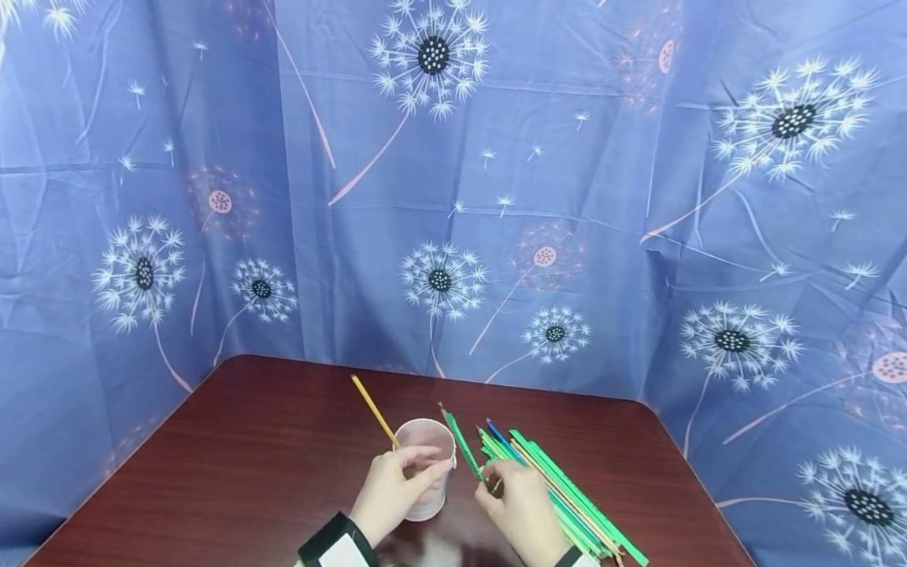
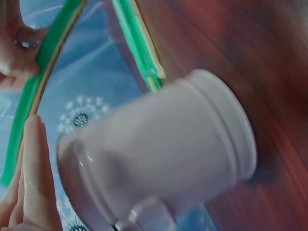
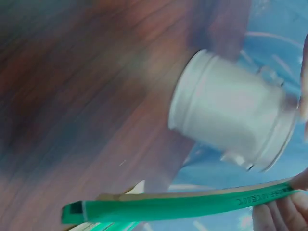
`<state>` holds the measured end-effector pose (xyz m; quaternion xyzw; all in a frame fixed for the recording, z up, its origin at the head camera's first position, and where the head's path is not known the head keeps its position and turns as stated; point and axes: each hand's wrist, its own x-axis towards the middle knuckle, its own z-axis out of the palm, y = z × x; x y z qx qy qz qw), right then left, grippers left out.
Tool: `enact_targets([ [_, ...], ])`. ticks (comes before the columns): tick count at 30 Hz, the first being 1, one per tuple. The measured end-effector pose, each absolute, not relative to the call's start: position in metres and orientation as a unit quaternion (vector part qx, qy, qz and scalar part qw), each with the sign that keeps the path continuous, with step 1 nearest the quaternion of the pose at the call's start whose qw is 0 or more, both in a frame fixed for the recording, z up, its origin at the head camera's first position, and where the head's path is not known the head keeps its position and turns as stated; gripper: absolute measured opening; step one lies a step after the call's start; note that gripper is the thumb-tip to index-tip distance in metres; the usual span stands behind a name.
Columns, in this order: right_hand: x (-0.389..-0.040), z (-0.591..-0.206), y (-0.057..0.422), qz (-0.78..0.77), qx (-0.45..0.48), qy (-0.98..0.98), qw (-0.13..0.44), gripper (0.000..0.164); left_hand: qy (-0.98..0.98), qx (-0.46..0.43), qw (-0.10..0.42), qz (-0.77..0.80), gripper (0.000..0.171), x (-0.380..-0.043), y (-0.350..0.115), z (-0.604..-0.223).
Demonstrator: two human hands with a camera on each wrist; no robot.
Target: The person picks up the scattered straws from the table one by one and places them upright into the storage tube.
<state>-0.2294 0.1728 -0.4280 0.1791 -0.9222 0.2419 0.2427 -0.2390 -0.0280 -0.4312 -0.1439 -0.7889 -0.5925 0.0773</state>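
A small pale pail-like cup [image 1: 425, 508] stands on the table, its side and small handle ear [image 2: 147, 211] close up in the left wrist view. My left hand [image 1: 393, 490] is in front of its rim, fingers extended and thumb apart, apparently holding nothing. A yellow pencil [image 1: 372, 405] slants out past the cup's left rim. Between thumb and fingers, my right hand [image 1: 523, 504] pinches a long green stick [image 3: 168, 208] with a tan edge and dark printed lettering. It tilts up toward the cup's right side, and in the left wrist view left fingers [image 2: 38, 178] overlap it.
Right of the cup, a loose bundle of green sticks [image 1: 588, 508] and pencils, one of them blue [image 1: 494, 429], lies slanted, partly under my right hand. Blue dandelion-print cloth [image 1: 468, 181] hangs behind and beside the dark red-brown table [image 1: 234, 465].
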Motion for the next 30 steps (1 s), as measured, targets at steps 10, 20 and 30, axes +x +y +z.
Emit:
enact_targets([
  [10,-0.219,-0.425,0.156,0.291,0.247,-0.88,0.282,0.018,-0.68,-0.144,0.037,-0.718,0.034,-0.237,-0.019,-0.423],
  [20,-0.22,-0.426,0.156,0.293,0.264,-0.869,0.298,0.019,-0.692,-0.147,0.054,-0.705,0.027,-0.235,-0.018,-0.419],
  [30,-0.229,-0.434,0.173,0.277,0.199,-0.906,0.253,0.02,-0.653,-0.095,0.181,-0.729,0.022,-0.241,-0.032,-0.407],
])
